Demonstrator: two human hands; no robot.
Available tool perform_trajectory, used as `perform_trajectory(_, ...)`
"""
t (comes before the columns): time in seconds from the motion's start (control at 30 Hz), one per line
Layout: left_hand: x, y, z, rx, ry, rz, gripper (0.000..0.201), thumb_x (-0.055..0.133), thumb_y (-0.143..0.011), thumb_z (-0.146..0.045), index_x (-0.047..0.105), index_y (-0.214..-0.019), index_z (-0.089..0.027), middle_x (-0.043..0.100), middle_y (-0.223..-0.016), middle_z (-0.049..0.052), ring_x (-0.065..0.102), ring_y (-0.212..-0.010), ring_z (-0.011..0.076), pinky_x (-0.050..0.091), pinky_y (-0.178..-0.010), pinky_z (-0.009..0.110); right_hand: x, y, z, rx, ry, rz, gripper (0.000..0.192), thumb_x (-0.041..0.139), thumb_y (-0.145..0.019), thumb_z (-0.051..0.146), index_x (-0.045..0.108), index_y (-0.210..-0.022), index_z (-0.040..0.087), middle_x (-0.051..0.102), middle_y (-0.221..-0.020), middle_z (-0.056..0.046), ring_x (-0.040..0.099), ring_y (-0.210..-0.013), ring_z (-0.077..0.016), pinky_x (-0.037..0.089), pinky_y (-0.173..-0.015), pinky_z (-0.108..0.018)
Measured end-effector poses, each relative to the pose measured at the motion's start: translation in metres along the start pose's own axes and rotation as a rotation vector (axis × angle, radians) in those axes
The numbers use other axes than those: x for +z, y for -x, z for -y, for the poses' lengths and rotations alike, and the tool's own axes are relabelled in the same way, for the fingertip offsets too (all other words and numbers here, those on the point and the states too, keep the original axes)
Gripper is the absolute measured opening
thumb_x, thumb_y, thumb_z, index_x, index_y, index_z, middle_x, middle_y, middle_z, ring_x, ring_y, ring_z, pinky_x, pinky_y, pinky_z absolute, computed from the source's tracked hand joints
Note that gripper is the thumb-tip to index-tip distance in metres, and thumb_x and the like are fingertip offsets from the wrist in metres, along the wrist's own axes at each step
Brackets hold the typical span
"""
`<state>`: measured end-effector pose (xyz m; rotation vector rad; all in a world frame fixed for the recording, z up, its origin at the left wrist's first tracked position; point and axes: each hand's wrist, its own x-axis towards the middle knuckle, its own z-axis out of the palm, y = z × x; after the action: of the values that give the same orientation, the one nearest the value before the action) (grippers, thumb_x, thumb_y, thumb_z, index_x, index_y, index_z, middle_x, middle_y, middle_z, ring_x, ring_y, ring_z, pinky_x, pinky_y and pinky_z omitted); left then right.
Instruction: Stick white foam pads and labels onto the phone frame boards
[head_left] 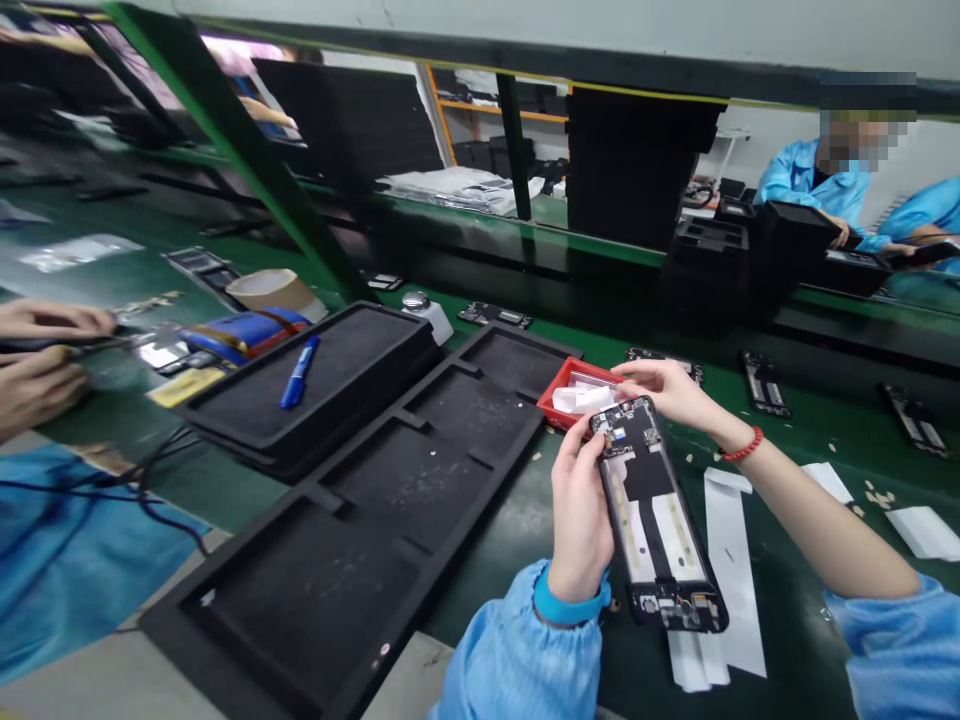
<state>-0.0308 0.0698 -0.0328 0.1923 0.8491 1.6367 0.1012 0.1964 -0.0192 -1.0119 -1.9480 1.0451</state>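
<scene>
My left hand (581,510) is closed around the left side of an opened phone (652,500), its thumb near the top edge. The phone is tilted, with its circuit board, black tape and pale inner plates showing. My right hand (671,392), a red bead bracelet at its wrist, is just beyond the phone's top end, at the right edge of a small red tray (551,405). Its thumb and forefinger are drawn together; whatever may be between them is too small to make out. White paper slips (583,395) lie inside the red tray.
A long black compartment tray (390,480) lies to the left; beyond it a stacked black tray (337,370) carries a blue marker (300,373). Several opened phones, including one phone (765,383), line the back. White strips (735,570) lie at right. A co-worker's hands (45,350) are at far left.
</scene>
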Motion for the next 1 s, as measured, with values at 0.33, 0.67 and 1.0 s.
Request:
perform_trajectory(0.33, -0.008, 0.031, 0.009, 0.46, -0.348, 0.149, 0.037, 0.07, -0.091, -0.026, 0.068, -0.128, -0.028, 0.081, -0.1, 0.001, 0.078, -0.09, 0.0162, 0.062, -0.08, 0.02, 0.018, 0.112, 0.075, -0.211, 0.271, -0.598, 0.01, 0.075, -0.083, 0.017, 0.072, -0.078, 0.024, 0.064, -0.12, -0.007, 0.062, -0.119, -0.0245, 0.049, -0.103, -0.042)
perform_trajectory(0.67, -0.014, 0.044, 0.013, 0.782, -0.601, 0.115, 0.047, 0.067, -0.091, -0.009, 0.068, -0.128, -0.037, 0.078, -0.117, -0.006, 0.077, -0.099, 0.0129, 0.061, -0.089, 0.017, 0.048, 0.127, 0.09, -0.12, 0.163, -0.512, 0.015, 0.074, -0.082, 0.01, 0.074, -0.078, 0.025, 0.064, -0.126, -0.004, 0.063, -0.12, -0.0202, 0.051, -0.105, -0.035)
perform_trajectory(1.0, -0.015, 0.048, 0.01, 0.883, -0.698, 0.109, 0.049, 0.066, -0.09, -0.006, 0.067, -0.131, -0.032, 0.079, -0.114, -0.002, 0.078, -0.092, 0.0149, 0.063, -0.082, 0.018, 0.053, 0.127, 0.09, -0.127, 0.196, -0.547, 0.016, 0.072, -0.08, 0.007, 0.071, -0.074, 0.022, 0.064, -0.125, -0.006, 0.065, -0.113, -0.0215, 0.055, -0.096, -0.037)
